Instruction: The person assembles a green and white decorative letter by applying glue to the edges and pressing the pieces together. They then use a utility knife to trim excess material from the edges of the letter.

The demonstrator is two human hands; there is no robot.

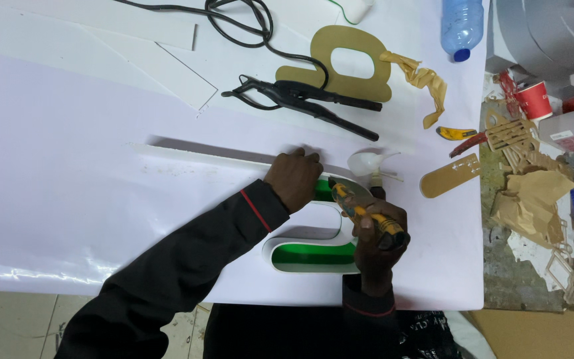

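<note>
Green-faced letter shell (313,252) looks light, its thin white wall bendy (easily dented). Left hand (293,178) presses flat on its top edge; right hand (377,239) is clenched around a yellow utility knife (367,213)

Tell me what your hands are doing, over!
Left hand pressing the white strip. Right hand gripping yellow utility knife at the white-and-green letter shape. Nothing blocking.

Left hand (293,178) pressed palm down, fingers (307,157) curled forward, sleeved arm stretched in from lower left. Right hand (379,240) fisted tight, knuckles up, wrist bent upward.
</note>
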